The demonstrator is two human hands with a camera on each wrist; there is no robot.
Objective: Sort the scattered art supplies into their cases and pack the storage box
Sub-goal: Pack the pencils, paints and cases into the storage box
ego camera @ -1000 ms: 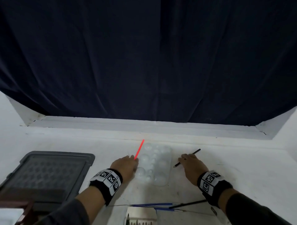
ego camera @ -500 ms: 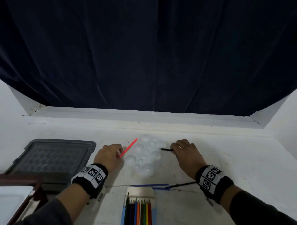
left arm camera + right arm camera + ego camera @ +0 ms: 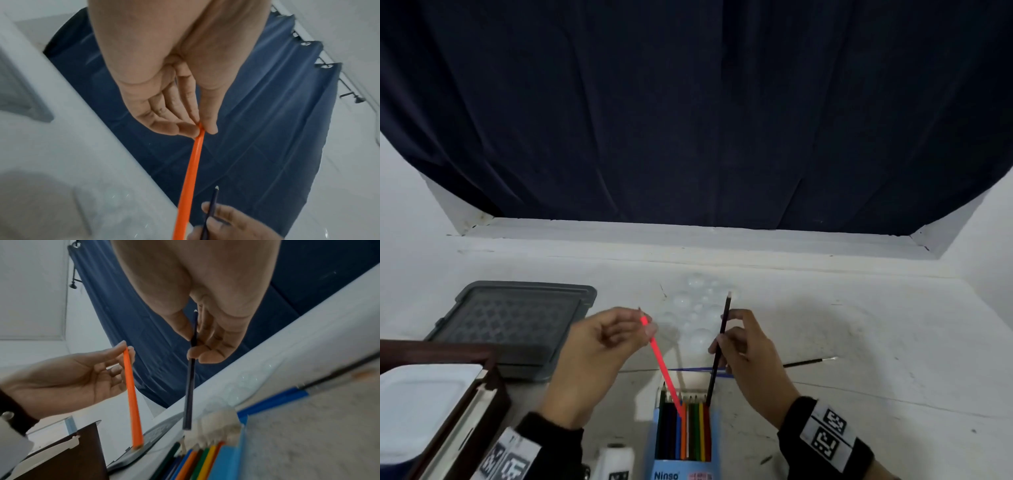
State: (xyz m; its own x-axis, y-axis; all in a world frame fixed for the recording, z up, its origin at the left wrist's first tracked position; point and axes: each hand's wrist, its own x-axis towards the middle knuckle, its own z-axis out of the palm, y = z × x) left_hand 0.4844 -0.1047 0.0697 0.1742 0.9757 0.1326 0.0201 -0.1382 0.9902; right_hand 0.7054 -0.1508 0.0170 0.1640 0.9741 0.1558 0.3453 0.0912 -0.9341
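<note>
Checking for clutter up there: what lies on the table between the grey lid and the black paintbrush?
In the head view, the clear paint palette lies between the grey lid and the black paintbrush.

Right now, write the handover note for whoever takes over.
Left hand pinches the red pencil near its top end, tip down at the pencil box.
Right hand holds the dark pencil upright over the box's right side.
Done: several coloured pencils are in the box.
Left: seat both pencils, gather the brushes and palette, pack the storage box.
</note>
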